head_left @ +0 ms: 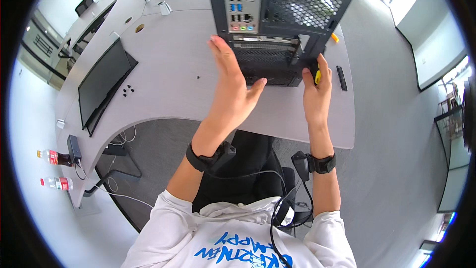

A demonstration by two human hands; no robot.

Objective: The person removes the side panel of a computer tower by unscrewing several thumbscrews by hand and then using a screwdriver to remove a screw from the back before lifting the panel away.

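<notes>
A black computer tower (pixel 277 62) stands at the far side of the desk in front of me, its back panel with ports and mesh facing me. My left hand (pixel 232 77) is open, fingers stretched up along the case's lower left edge, thumb apart near its bottom. At the lower right corner, my right hand (pixel 318 92) is closed around a small yellow-and-black object (pixel 318 77), mostly hidden by the fingers; its kind is unclear. Just right of that hand lies a slim black strip (pixel 342 78). Behind the case's right edge a yellow-orange piece (pixel 335 37) shows.
Several small black pieces (pixel 128 91) lie near a dark monitor (pixel 106 84) on the left; a single black piece (pixel 198 77) lies nearer the middle. The desk (pixel 173 99) curves around me. Two bottles (pixel 57 183) and a black box-shaped adapter (pixel 74 149) are at far left.
</notes>
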